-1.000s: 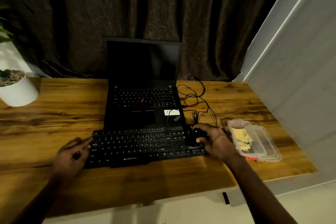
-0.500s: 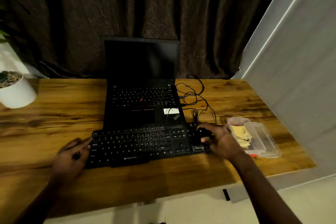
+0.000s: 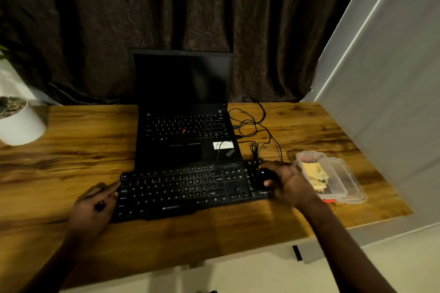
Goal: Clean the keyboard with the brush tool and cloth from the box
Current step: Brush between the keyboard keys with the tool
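Note:
A black keyboard (image 3: pixel 185 190) lies across the wooden desk in front of an open laptop. My right hand (image 3: pixel 291 182) is closed over a black rounded object (image 3: pixel 265 179), like a mouse, on the keyboard's right end. My left hand (image 3: pixel 95 204) rests at the keyboard's left edge with its fingertips against it. It is blurred, and a dark patch shows between thumb and fingers; I cannot tell if it is an object. A clear plastic box (image 3: pixel 342 183) stands open just right of my right hand with a yellow cloth (image 3: pixel 315 173) inside.
The black laptop (image 3: pixel 183 112) stands behind the keyboard, its screen dark. Tangled black cables (image 3: pixel 252 126) lie to its right. A white plant pot (image 3: pixel 20 121) sits at the far left. The desk (image 3: pixel 238 233) ends near the box, beside a grey wall.
My right hand has slid the black object rightward along the keyboard's right end, closer to the box. My left hand has stayed at the left edge.

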`<state>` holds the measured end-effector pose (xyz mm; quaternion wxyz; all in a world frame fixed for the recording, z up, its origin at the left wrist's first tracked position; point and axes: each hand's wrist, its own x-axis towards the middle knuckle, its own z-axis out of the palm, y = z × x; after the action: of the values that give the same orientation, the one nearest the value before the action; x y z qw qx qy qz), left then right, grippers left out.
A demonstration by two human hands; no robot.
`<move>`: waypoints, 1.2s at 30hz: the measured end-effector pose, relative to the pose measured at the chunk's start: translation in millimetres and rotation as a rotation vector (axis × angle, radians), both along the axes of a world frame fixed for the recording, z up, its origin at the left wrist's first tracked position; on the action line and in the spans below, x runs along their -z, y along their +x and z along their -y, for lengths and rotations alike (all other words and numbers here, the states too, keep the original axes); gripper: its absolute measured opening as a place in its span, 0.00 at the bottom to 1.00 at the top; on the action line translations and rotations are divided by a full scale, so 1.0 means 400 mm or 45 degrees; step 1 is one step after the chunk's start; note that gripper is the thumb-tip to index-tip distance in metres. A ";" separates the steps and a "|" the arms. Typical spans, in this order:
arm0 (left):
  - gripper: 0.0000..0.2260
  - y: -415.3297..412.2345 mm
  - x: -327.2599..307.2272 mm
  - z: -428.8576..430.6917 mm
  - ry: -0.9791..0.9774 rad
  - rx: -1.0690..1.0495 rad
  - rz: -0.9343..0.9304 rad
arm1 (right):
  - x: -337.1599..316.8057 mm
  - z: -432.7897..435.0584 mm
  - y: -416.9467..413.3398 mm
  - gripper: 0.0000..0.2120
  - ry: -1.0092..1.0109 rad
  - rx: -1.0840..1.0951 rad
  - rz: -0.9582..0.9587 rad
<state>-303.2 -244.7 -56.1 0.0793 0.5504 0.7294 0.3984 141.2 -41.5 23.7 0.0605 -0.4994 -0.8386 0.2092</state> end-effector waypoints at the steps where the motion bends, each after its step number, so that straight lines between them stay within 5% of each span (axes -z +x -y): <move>1: 0.23 0.001 0.000 -0.001 0.003 0.006 0.000 | 0.002 0.006 -0.020 0.29 -0.039 -0.012 -0.076; 6: 0.23 -0.002 0.001 -0.001 -0.005 0.006 -0.020 | 0.005 0.010 -0.031 0.25 -0.115 -0.045 -0.234; 15: 0.23 0.000 0.000 0.001 -0.036 -0.026 -0.042 | 0.004 0.002 0.014 0.31 0.046 0.063 0.147; 20: 0.23 -0.004 0.000 0.001 -0.053 -0.016 -0.055 | 0.001 0.031 -0.045 0.26 -0.121 -0.033 -0.283; 29: 0.22 -0.004 -0.006 -0.001 -0.038 -0.004 -0.086 | 0.000 -0.018 0.067 0.29 0.058 0.107 -0.160; 36: 0.22 -0.011 0.010 0.000 -0.016 0.010 -0.053 | 0.019 0.013 -0.013 0.28 -0.109 0.011 -0.278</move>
<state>-307.5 -244.6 -60.0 0.0689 0.5610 0.7312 0.3820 136.1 -46.6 16.0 0.1309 -0.4795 -0.8151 0.2976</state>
